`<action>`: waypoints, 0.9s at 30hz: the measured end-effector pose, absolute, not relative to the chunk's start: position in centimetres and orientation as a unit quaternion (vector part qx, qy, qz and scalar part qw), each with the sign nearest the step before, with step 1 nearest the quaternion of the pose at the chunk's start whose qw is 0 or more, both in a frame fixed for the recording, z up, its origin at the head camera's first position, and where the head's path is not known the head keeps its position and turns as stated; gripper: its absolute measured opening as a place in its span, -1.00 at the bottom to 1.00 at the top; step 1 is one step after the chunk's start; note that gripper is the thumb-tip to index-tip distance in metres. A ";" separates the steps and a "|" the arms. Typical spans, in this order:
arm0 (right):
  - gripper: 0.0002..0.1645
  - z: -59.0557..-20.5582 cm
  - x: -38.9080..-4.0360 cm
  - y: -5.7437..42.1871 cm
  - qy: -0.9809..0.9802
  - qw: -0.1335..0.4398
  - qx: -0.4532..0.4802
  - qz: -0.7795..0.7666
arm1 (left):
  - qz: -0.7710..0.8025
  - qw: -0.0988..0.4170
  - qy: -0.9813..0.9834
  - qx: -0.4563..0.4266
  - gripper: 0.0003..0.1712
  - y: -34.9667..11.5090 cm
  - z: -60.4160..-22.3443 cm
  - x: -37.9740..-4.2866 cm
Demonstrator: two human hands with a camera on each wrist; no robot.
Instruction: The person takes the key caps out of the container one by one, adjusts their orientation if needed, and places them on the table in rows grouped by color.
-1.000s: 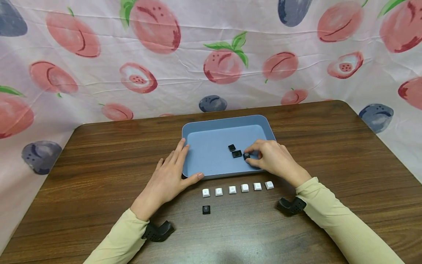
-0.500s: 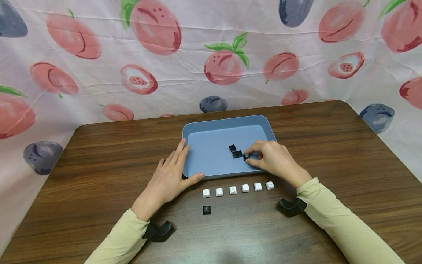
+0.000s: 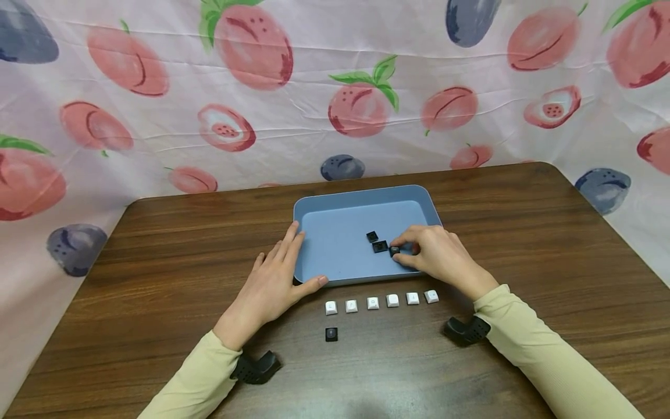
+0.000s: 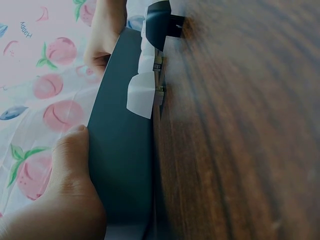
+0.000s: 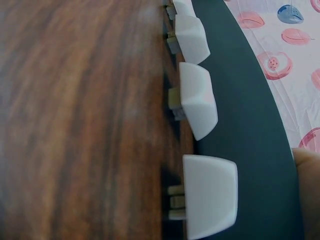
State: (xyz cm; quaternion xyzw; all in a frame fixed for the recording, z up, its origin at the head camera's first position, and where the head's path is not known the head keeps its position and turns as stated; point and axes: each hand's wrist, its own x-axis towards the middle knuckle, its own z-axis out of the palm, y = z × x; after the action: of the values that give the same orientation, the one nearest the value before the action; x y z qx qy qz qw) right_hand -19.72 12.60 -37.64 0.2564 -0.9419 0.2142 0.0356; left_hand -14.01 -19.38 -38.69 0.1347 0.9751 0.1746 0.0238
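My right hand (image 3: 442, 253) reaches over the front right of a blue tray (image 3: 340, 201). Thumb and forefinger pinch a small black keycap (image 3: 395, 251) at the tray floor. Just left of it lie two more black keycaps, a wider one (image 3: 380, 247) and a smaller one (image 3: 372, 237), hollow sides showing. At the tray's front left corner rests my left hand (image 3: 269, 279), fingers straight along the left side and thumb on the front rim. The left wrist view shows that thumb (image 4: 72, 152) against the tray wall (image 4: 120, 135).
In front of the tray, several white keycaps (image 3: 373, 303) stand in a row on the wooden table (image 3: 173, 250). One black keycap (image 3: 331, 334) sits nearer me, below the row's left end. A fruit-printed cloth (image 3: 293, 145) hangs behind the table.
The head view has shifted slightly. Both hands keep their places at the tray, with the right fingertips on the same black keycap throughout.
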 end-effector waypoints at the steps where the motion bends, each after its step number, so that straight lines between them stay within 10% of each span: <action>1: -0.71 -37.6 -19.7 12.6 -0.942 0.034 0.255 0.214 | 0.175 0.025 0.975 0.134 0.17 -19.4 -38.7 -14.0; 27: -0.77 -38.1 -20.1 13.1 -0.928 0.067 0.272 0.245 | 0.175 0.023 0.975 0.137 0.17 -19.3 -38.7 -14.1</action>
State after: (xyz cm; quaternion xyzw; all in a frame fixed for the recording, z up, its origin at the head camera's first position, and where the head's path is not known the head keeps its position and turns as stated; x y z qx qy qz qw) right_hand -20.06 13.09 -38.11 0.2719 -0.9283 0.2447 0.0671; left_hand -14.06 -19.33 -38.70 0.1373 0.9746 0.1754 0.0230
